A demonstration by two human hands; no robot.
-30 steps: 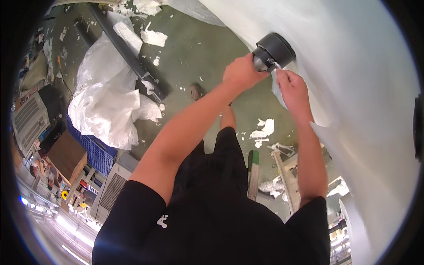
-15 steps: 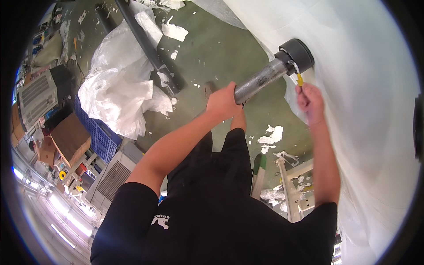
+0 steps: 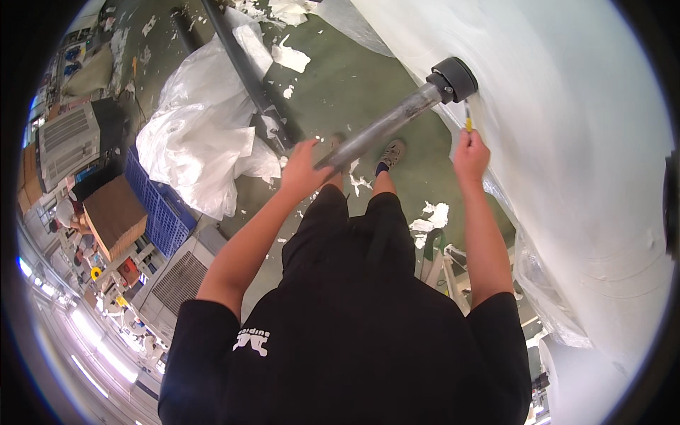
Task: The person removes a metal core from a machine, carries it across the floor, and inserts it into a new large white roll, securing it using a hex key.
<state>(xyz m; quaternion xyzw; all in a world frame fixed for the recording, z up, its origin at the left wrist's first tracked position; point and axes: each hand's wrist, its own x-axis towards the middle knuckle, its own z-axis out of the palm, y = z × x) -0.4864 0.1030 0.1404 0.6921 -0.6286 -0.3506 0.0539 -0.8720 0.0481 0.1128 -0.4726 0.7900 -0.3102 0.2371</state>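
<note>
My left hand grips the near end of a long grey metal tube. The tube's far end sits in a black round cap against a huge white wrapped roll on my right. My right hand holds a thin yellow-handled tool with its tip up against the white wrap just below the cap. My legs and one shoe show below, over the green floor.
A heap of white plastic sheeting lies on the green floor beside a long black pipe. A blue crate, a brown box and a grey ribbed unit stand at the left. White scraps and a step frame are under me.
The grey tube has slid far out of the black cap, with my left hand moving back and down on it. My right hand dropped slightly below the cap with the yellow tool.
</note>
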